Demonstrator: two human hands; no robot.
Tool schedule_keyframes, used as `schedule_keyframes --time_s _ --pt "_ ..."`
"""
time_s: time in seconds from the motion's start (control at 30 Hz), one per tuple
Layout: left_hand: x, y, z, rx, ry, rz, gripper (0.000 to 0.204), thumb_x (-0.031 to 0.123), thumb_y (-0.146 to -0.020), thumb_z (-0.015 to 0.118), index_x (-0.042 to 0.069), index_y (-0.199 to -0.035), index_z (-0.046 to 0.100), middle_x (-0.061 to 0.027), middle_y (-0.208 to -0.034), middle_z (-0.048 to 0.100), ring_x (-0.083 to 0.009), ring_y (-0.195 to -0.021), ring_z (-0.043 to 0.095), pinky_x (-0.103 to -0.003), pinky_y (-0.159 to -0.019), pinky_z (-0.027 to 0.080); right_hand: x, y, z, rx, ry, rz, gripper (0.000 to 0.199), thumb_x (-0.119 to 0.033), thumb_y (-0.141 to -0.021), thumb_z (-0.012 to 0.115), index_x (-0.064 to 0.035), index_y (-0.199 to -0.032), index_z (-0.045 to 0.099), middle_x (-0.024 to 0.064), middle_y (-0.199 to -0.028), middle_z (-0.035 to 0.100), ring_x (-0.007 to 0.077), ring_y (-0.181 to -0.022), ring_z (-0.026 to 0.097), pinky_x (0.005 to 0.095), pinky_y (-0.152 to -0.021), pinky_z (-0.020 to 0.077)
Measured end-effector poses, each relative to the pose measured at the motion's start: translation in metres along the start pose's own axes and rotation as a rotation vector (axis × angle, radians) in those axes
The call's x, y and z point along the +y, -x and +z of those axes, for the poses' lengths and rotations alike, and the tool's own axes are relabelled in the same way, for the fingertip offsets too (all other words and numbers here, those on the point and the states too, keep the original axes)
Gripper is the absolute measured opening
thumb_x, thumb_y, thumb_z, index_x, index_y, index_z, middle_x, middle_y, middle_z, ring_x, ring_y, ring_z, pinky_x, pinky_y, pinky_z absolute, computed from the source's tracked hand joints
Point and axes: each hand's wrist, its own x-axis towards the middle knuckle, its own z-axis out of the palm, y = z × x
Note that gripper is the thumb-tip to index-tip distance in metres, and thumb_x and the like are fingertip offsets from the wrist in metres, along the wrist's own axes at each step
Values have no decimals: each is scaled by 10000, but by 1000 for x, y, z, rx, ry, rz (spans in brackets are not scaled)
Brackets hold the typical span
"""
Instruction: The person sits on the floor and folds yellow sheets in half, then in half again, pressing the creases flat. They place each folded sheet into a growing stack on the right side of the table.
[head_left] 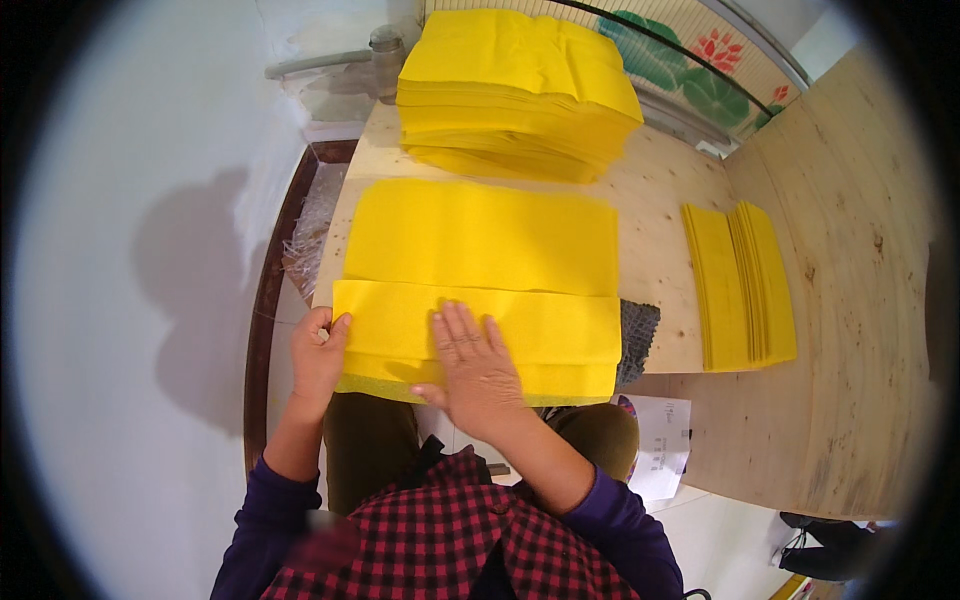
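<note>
A yellow felt-like sheet point(480, 235) lies before me at the table's near edge, with a folded strip point(560, 325) across its near part. My left hand point(318, 350) pinches the left edge of that strip between thumb and fingers. Flat on the strip, near its middle, rests my right hand point(475, 365) with the fingers stretched out. The sheet's near edge hangs slightly over the table edge above my knees. Whether more sheets lie under it, I cannot tell. A dark grey textured cloth point(637, 340) sticks out at the sheet's right side.
A tall stack of yellow sheets point(515, 90) stands at the back of the wooden table point(660, 240). Several folded yellow pieces point(740, 285) lie at the right, beside an upright wooden panel point(840, 270). A glass jar point(387, 60) stands at back left. A white box point(655, 445) sits below the table.
</note>
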Motion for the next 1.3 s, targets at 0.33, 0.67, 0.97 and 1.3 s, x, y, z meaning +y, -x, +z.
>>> schedule_keyframes --time_s 0.33,0.67,0.97,1.3 --pt "11 1 0 -24 -106 -38 131 67 -871 659 -39 -842 588 -74 -715 573 -141 -674 515 -291 -643 435 81 50 -17 87 285 432 839 -530 -932 463 43 -1490 209 208 -1573 178 305 -1474 141 475 -1183 93" --pt "89 30 10 -71 -356 407 431 159 -896 568 39 -1305 497 -198 -1292 512 -357 -1228 447 -479 -1056 325 83 51 -14 133 279 456 787 -488 -964 425 52 -1489 197 208 -1577 161 315 -1476 115 466 -1188 65" --pt "106 55 112 -603 -554 444 781 459 -898 562 19 -1483 288 -161 -1567 236 -279 -1470 171 -480 -1184 81 84 54 -13 134 296 457 769 -450 -961 450 46 -1491 195 197 -1582 157 312 -1478 113 446 -1191 77" --pt "66 19 48 -421 -857 271 793 483 -921 509 9 -1498 242 -137 -1585 194 -250 -1480 129 -500 -1186 32 82 54 -11 174 285 471 776 -487 -972 415 45 -1491 194 206 -1579 159 314 -1479 110 441 -1190 77"
